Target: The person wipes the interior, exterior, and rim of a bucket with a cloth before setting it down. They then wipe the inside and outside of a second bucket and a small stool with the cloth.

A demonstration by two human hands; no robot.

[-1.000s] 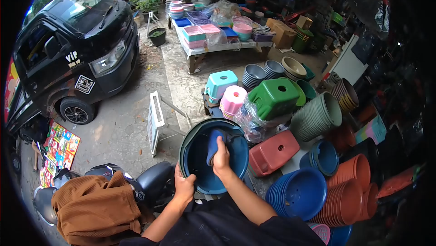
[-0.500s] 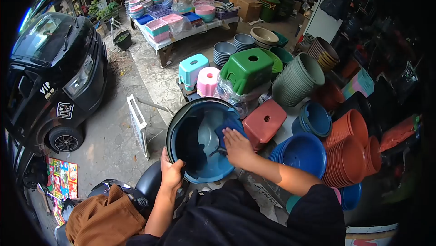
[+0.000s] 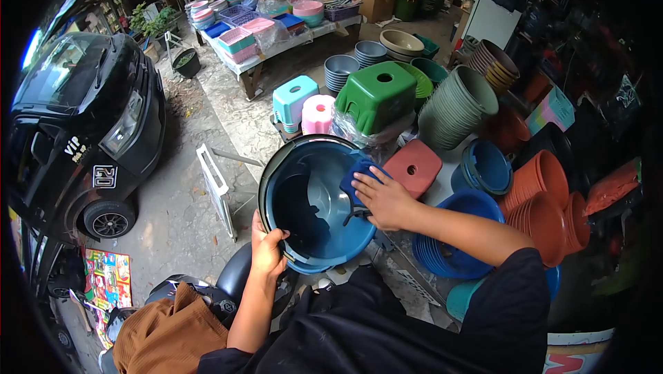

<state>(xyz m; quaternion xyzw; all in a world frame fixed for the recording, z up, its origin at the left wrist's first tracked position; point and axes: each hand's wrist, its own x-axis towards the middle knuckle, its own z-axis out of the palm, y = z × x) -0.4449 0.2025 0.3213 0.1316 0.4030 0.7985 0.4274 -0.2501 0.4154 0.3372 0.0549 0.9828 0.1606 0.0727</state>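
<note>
A large blue plastic bucket [image 3: 323, 180] with a dark rim is tilted so its glossy inside faces me. My left hand [image 3: 268, 248] is closed around its lower left rim, with the thumb on the near side. On the bucket's right rim, my right hand [image 3: 383, 198] presses a dark blue cloth [image 3: 353, 179], its fingers laid over it. A thin dark strap or loop hangs below that hand against the bucket's inner wall. Beyond the rim on the right lies a red plastic stool [image 3: 413, 168].
Stacked blue basins [image 3: 459, 229], orange pots [image 3: 542, 225] and grey-green pots [image 3: 459, 108] stand at right. A green stool [image 3: 378, 98] is ahead. Left are a folding sign frame [image 3: 217, 191] and a parked black car [image 3: 83, 125]. Brown fabric [image 3: 169, 332] lies near my left arm.
My right hand and the cloth have moved from inside the bucket outward onto its right rim. My left hand keeps its hold on the rim. The whole view has shifted slightly.
</note>
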